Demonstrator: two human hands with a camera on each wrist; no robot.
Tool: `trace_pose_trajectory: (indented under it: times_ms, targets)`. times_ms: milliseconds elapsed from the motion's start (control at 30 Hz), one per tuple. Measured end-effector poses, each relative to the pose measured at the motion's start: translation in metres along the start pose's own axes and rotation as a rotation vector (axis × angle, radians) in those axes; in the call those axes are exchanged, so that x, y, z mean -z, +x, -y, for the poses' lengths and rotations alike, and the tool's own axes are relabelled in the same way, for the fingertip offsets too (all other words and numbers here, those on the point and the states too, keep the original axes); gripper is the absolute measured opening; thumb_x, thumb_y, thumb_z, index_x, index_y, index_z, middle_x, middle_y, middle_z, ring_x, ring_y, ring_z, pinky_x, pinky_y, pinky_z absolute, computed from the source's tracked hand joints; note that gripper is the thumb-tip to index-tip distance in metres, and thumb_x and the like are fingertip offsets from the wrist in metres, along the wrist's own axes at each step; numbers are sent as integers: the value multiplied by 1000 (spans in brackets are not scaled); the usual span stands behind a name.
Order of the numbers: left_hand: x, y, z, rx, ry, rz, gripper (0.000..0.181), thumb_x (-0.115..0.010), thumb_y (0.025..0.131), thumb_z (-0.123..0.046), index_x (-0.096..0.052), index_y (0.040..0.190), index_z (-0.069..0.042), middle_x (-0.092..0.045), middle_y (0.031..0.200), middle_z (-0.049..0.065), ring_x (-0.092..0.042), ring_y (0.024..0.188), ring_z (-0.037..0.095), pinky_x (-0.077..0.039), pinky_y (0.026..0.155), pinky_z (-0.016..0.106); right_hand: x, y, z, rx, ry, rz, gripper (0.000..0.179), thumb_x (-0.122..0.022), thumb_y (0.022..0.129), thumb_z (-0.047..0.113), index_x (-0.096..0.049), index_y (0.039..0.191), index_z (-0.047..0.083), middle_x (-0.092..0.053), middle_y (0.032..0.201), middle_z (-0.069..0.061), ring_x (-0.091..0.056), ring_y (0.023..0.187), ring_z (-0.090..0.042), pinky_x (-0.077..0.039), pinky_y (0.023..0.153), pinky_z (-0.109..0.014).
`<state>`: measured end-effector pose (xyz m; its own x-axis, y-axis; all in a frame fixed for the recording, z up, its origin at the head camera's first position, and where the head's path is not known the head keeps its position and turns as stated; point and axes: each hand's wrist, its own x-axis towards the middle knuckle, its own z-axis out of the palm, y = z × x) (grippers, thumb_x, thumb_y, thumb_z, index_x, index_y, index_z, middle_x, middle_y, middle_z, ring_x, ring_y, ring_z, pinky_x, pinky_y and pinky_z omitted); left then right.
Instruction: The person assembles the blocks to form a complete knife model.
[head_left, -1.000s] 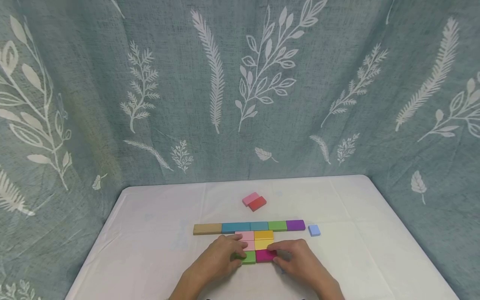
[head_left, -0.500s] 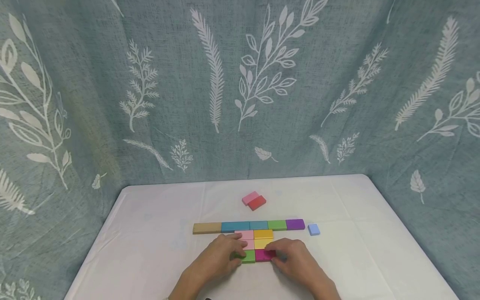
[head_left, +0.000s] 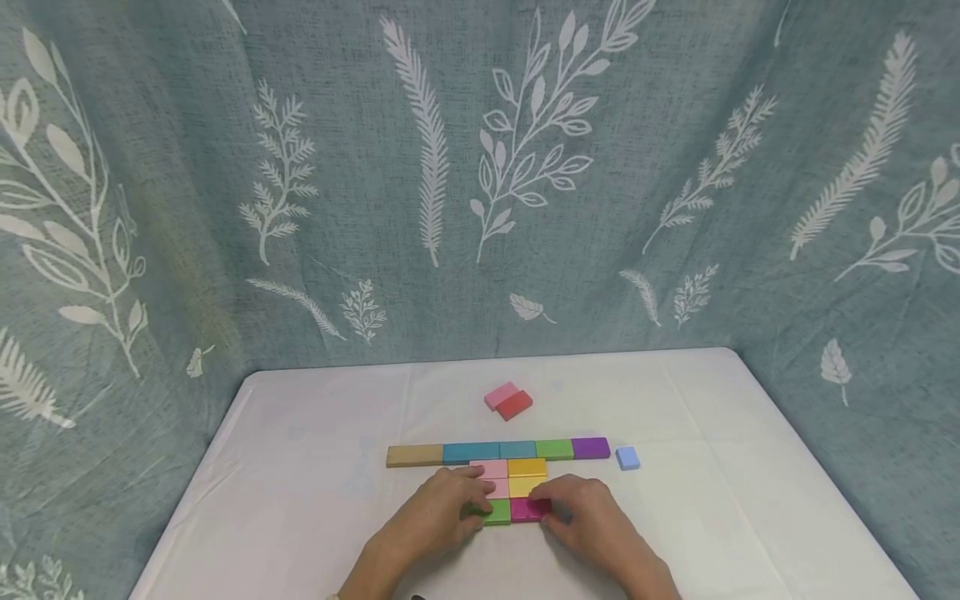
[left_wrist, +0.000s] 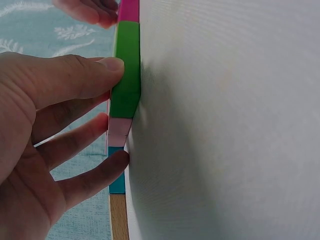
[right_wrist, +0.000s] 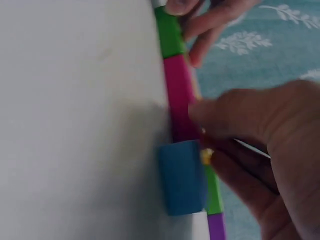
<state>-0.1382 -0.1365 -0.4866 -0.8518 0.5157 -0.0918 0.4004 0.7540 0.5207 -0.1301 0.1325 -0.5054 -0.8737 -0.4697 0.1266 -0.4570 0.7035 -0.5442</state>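
My left hand (head_left: 438, 512) pinches a green block (head_left: 497, 512), thumb on its near face, other fingers spread along the left side. My right hand (head_left: 596, 521) holds a magenta block (head_left: 525, 510) between thumb and fingers, end to end with the green one. Behind these lie two pale pink blocks (head_left: 491, 470) on the left, and an orange block (head_left: 527, 467) and a yellow block (head_left: 523, 486) on the right. A blue block (right_wrist: 182, 177) shows beside the magenta block's right end in the right wrist view, under my right hand; the head view hides it.
A straight row runs behind: a tan wooden block (head_left: 415, 456), two teal blocks (head_left: 471, 452), a green block (head_left: 554, 450) and a purple block (head_left: 591, 448). A light blue block (head_left: 627, 458) lies right of it. Farther back, a red block (head_left: 515, 405) overlaps a pink block (head_left: 500, 395).
My right hand has shifted slightly left, its fingertips farther over the magenta block. The blue piece that peeked out below this hand is now hidden in the head view. My left hand stays put.
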Motion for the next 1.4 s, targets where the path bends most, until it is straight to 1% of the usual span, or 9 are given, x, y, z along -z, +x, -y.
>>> trace_pose_trajectory:
  times_ms: [100, 200, 333, 467, 667, 833, 1100, 1267, 1400]
  targets:
    - [1, 0, 0, -6, -2, 0, 20, -88, 93, -16, -87, 111, -24, -77, 139, -8, -59, 148, 25, -51, 123, 55, 8, 4, -3, -73, 80, 21, 29, -88, 92, 17, -83, 120, 22, -82, 114, 17, -76, 115, -11, -65, 106, -46]
    - [1, 1, 1, -7, -1, -3, 19, -88, 93, -17, -87, 111, -24, -77, 139, -8, -59, 148, 25, -51, 123, 55, 22, 15, -7, -125, 165, -1, 28, -87, 94, 18, -84, 122, 21, -82, 119, 13, -77, 119, -17, -64, 107, -52]
    - [0, 2, 1, 1, -13, 3, 19, -88, 94, -16, -87, 111, -24, -77, 138, -8, -59, 148, 25, -51, 123, 54, 41, 38, -18, -94, 190, -67, 30, -87, 94, 14, -83, 124, 15, -83, 124, 3, -78, 119, -25, -66, 104, -52]
    - [0, 3, 1, 21, -34, 24, 20, -88, 94, -17, -87, 112, -25, -77, 138, -9, -58, 150, 24, -50, 124, 54, 53, 65, -30, -60, 180, -93, 31, -86, 95, 14, -82, 126, 13, -82, 127, -1, -78, 120, -29, -65, 105, -55]
    - [1, 5, 0, 19, -43, 42, 20, -87, 94, -17, -87, 113, -25, -77, 138, -8, -59, 150, 24, -51, 123, 52, 51, 103, -48, 13, 228, -55, 31, -82, 97, 13, -81, 127, 9, -82, 128, -8, -77, 122, -34, -63, 108, -57]
    - [0, 6, 1, 13, -42, 51, 19, -87, 95, -17, -87, 112, -25, -77, 137, -9, -59, 149, 23, -51, 124, 52, 38, 126, -62, -10, 252, -27, 29, -82, 96, 12, -82, 126, 12, -82, 125, -4, -77, 122, -29, -63, 110, -52]
    - [0, 7, -1, 30, -48, 58, 18, -88, 94, -18, -87, 111, -25, -78, 136, -10, -60, 148, 22, -52, 123, 51, 26, 130, -68, -90, 272, 12, 31, -81, 95, 10, -81, 127, 13, -82, 124, -3, -76, 124, -28, -61, 112, -52]
    - [2, 5, 1, 15, -47, 49, 19, -88, 94, -16, -87, 111, -24, -78, 135, -8, -61, 148, 24, -52, 123, 51, 28, 128, -66, -84, 234, 23, 27, -83, 94, 12, -83, 121, 16, -83, 120, 2, -77, 120, -24, -62, 110, -51]
    - [3, 5, 2, 7, -48, 42, 20, -88, 93, -16, -88, 111, -24, -78, 135, -8, -61, 147, 24, -52, 123, 51, 30, 128, -65, -88, 233, -5, 27, -84, 94, 12, -84, 121, 14, -83, 120, 0, -77, 119, -26, -63, 109, -52]
